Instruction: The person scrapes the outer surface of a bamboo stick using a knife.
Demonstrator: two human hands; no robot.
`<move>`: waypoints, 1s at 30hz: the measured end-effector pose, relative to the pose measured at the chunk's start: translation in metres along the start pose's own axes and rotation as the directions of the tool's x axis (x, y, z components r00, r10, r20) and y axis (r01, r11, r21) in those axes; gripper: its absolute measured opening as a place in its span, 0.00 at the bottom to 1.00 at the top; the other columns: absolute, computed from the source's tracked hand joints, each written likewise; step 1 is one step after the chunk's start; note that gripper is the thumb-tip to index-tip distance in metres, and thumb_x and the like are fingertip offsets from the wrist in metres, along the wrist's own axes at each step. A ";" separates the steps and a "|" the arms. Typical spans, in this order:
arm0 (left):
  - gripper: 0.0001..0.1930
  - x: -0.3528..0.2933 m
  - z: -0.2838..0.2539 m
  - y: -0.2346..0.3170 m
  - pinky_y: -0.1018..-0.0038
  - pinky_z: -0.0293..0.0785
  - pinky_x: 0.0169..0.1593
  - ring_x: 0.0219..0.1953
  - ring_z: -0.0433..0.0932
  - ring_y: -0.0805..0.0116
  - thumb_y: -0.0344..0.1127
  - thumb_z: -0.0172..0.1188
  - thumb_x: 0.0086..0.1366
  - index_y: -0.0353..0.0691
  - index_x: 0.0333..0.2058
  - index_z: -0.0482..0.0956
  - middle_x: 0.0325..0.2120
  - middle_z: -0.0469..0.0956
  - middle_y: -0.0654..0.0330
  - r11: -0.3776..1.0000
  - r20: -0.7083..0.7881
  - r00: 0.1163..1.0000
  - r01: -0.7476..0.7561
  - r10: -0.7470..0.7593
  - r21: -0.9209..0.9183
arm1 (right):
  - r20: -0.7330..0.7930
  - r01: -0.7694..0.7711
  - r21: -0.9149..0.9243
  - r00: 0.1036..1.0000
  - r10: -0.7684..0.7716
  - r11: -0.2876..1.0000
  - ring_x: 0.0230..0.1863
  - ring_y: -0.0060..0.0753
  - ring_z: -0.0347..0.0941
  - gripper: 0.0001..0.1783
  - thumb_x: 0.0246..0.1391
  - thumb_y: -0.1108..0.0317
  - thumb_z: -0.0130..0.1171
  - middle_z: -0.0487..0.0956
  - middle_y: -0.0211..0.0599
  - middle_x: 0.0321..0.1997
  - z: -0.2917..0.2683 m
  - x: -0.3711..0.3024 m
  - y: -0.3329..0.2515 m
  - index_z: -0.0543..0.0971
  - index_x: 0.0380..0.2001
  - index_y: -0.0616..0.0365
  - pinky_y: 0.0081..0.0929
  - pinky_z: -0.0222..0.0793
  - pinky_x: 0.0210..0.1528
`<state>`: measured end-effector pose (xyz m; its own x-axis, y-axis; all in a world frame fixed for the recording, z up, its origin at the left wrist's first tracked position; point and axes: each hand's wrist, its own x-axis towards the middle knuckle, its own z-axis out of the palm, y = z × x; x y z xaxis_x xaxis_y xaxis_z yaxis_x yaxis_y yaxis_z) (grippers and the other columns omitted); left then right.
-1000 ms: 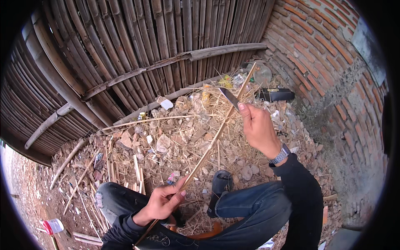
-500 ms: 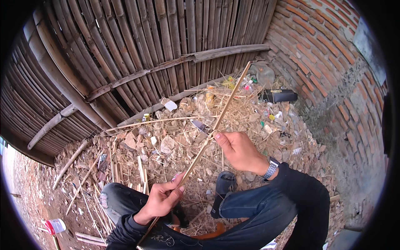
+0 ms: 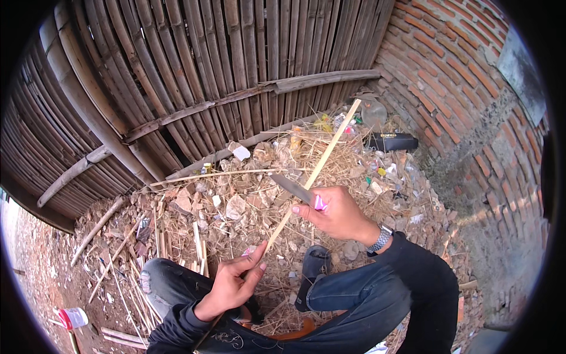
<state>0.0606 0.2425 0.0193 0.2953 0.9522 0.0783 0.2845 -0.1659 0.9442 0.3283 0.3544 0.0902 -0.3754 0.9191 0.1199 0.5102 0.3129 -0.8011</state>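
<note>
A long, thin bamboo strip (image 3: 332,148) slants from my lap up toward the far right, its pale face showing. My left hand (image 3: 234,283) is closed around its lower part, thumb and forefinger pinching it above my knee. In my right hand (image 3: 342,213) is a knife (image 3: 291,187), its dark blade crossing the strip and pointing to the far left. A pink and white patch shows at the base of the blade; the rest of the handle is hidden in my fist. My right thumb lies close along the strip, below the blade.
Split bamboo pieces (image 3: 200,248) lie left of my legs, near a red and white container (image 3: 73,318). Stones, straw and litter cover the ground. A bamboo wall (image 3: 236,53) stands ahead, a brick wall (image 3: 454,76) to the right, and a black box (image 3: 391,141) near their corner.
The strip has turned, so its pale face now shows. The knife blade has swung into clear view across the strip. Both hands keep their hold.
</note>
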 end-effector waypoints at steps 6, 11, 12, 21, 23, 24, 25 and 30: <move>0.22 0.003 0.000 -0.005 0.81 0.65 0.27 0.21 0.66 0.83 0.28 0.57 0.74 0.33 0.64 0.74 0.19 0.71 0.66 0.974 0.007 0.994 0.112 -0.113 -0.197 | -0.028 0.259 -0.178 0.963 -0.268 0.949 0.20 0.49 0.77 0.07 0.55 0.67 0.66 0.76 0.46 0.17 0.002 -0.003 0.002 0.81 0.28 0.59 0.41 0.69 0.24; 0.24 0.012 -0.018 -0.027 0.83 0.58 0.22 0.18 0.62 0.86 0.33 0.56 0.77 0.38 0.69 0.69 0.20 0.69 0.72 0.805 0.113 0.926 0.371 -0.361 -0.464 | 0.155 0.424 -0.196 0.904 -0.399 0.884 0.23 0.52 0.78 0.05 0.49 0.70 0.64 0.77 0.44 0.19 0.009 -0.012 -0.020 0.81 0.32 0.55 0.43 0.70 0.25; 0.24 0.009 -0.015 -0.019 0.83 0.58 0.23 0.18 0.62 0.86 0.33 0.57 0.77 0.38 0.69 0.69 0.20 0.68 0.73 0.807 0.118 0.938 0.340 -0.325 -0.484 | 0.109 0.267 -0.194 0.962 -0.250 0.944 0.21 0.42 0.79 0.09 0.54 0.65 0.68 0.78 0.39 0.19 0.007 -0.009 -0.018 0.79 0.32 0.57 0.40 0.70 0.24; 0.27 -0.006 -0.002 -0.020 0.82 0.62 0.25 0.19 0.65 0.85 0.32 0.57 0.76 0.39 0.71 0.64 0.19 0.71 0.71 0.853 0.315 0.928 0.321 -0.197 -0.411 | -0.253 0.072 0.363 0.967 0.024 0.929 0.24 0.14 0.67 0.20 0.62 0.54 0.71 0.75 0.25 0.21 -0.019 0.018 0.029 0.81 0.36 0.63 0.23 0.63 0.26; 0.28 -0.001 0.001 -0.020 0.82 0.63 0.23 0.19 0.65 0.83 0.34 0.55 0.78 0.40 0.73 0.61 0.20 0.70 0.68 0.824 0.322 0.935 0.299 -0.152 -0.481 | -0.200 -0.004 0.371 0.976 0.084 0.929 0.24 0.14 0.66 0.18 0.62 0.56 0.70 0.74 0.25 0.20 -0.024 0.014 0.025 0.82 0.35 0.63 0.23 0.63 0.26; 0.29 0.001 0.001 -0.018 0.82 0.64 0.22 0.18 0.65 0.80 0.37 0.52 0.79 0.41 0.74 0.57 0.20 0.70 0.65 0.792 0.319 0.941 0.281 -0.116 -0.542 | -0.141 -0.078 0.383 0.980 0.142 0.920 0.23 0.13 0.64 0.17 0.63 0.57 0.70 0.74 0.24 0.20 -0.022 0.013 0.024 0.82 0.34 0.63 0.23 0.62 0.26; 0.29 0.005 0.001 -0.015 0.82 0.64 0.22 0.18 0.65 0.80 0.37 0.52 0.79 0.41 0.74 0.57 0.20 0.70 0.65 0.793 0.317 0.940 0.286 -0.123 -0.538 | -0.137 -0.079 0.390 0.980 0.143 0.917 0.23 0.13 0.64 0.17 0.63 0.57 0.70 0.74 0.24 0.20 -0.018 0.013 0.028 0.82 0.34 0.63 0.23 0.62 0.26; 0.29 0.018 0.005 -0.011 0.82 0.64 0.21 0.14 0.62 0.78 0.44 0.41 0.83 0.45 0.77 0.49 0.21 0.69 0.65 0.712 0.366 0.925 0.324 -0.100 -0.623 | 0.039 -0.014 0.227 0.999 0.005 0.974 0.21 0.13 0.65 0.17 0.61 0.57 0.72 0.74 0.23 0.17 0.013 0.003 0.011 0.83 0.29 0.61 0.24 0.61 0.24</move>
<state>0.0673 0.2603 0.0086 0.5783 0.8038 -0.1393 -0.2702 0.3498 0.8970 0.3225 0.3577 0.0743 -0.4023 0.9108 0.0930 0.3263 0.2376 -0.9149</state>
